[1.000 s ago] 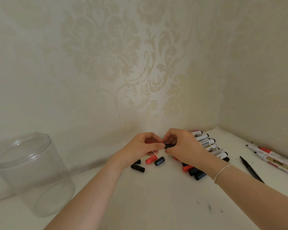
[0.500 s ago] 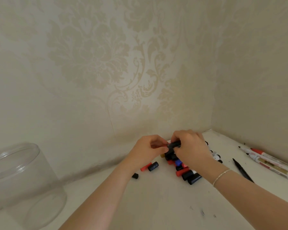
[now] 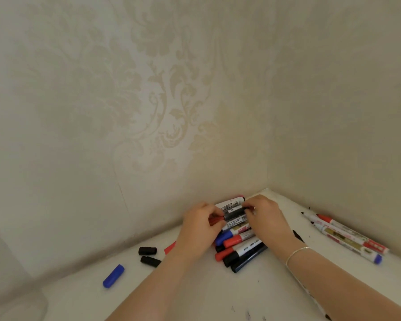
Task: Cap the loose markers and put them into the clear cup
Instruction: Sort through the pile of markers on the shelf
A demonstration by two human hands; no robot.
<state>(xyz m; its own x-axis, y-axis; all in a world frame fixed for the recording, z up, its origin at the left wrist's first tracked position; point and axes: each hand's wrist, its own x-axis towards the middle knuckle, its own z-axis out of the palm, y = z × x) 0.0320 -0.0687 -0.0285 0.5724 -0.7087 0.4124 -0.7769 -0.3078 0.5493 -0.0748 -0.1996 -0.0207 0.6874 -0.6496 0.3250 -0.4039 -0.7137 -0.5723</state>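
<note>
Landmark: a pile of markers [image 3: 240, 239] lies on the white table [image 3: 195, 293], in the corner where two papered walls meet.
Left hand [image 3: 200, 228]: at the pile's left end, fingers curled round a red cap [image 3: 215, 220].
Right hand [image 3: 265, 216]: at the pile's right end, pinching a dark marker [image 3: 235, 212] atop the pile.
Key relation: the dark marker's long axis runs left to right between the hands; the cap sits at its left tip, so capping looks like a short push rightward.
Loose caps: two black caps [image 3: 148, 255] and a blue cap [image 3: 113, 275] left of the pile.
Uncapped markers [image 3: 347, 237]: right of the pile, along the wall.
Clear cup [image 3: 0, 274]: far left of the pile, only a blurred edge showing.
Change: half a second ago the cup was fully in view; the view has since swung right, and the hands have settled lower on the pile.
</note>
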